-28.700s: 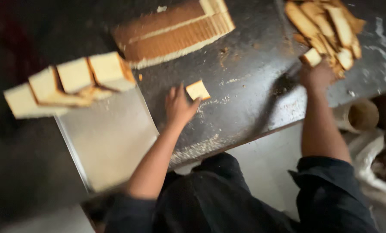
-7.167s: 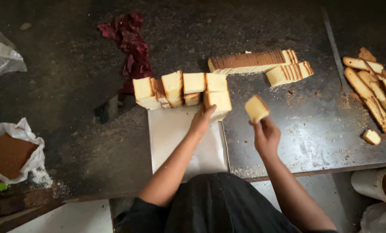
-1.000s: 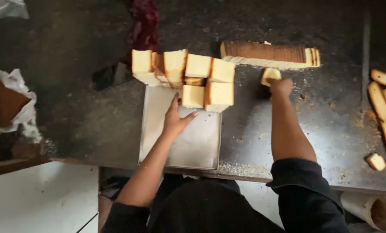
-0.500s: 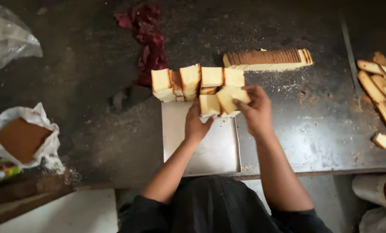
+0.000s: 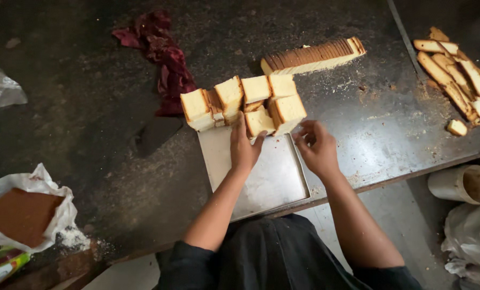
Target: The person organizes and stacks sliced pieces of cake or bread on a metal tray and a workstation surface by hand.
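Observation:
Stacks of square pale cake slices stand in rows at the far end of a metal tray on a dark worktable. My left hand rests on the tray with its fingers against the front stack. My right hand hovers just right of the rightmost stack, fingers loosely curled, holding nothing that I can see. A sliced brown-crusted cake loaf lies behind the stacks.
A dark red cloth lies at the back left. Crust trimmings are piled at the far right. A white bag of brown powder sits at the left edge. A beige cup stands below the table's right edge.
My right hand has let go of the rightmost stack and drawn back a little toward me. My left hand stays against the front slices.

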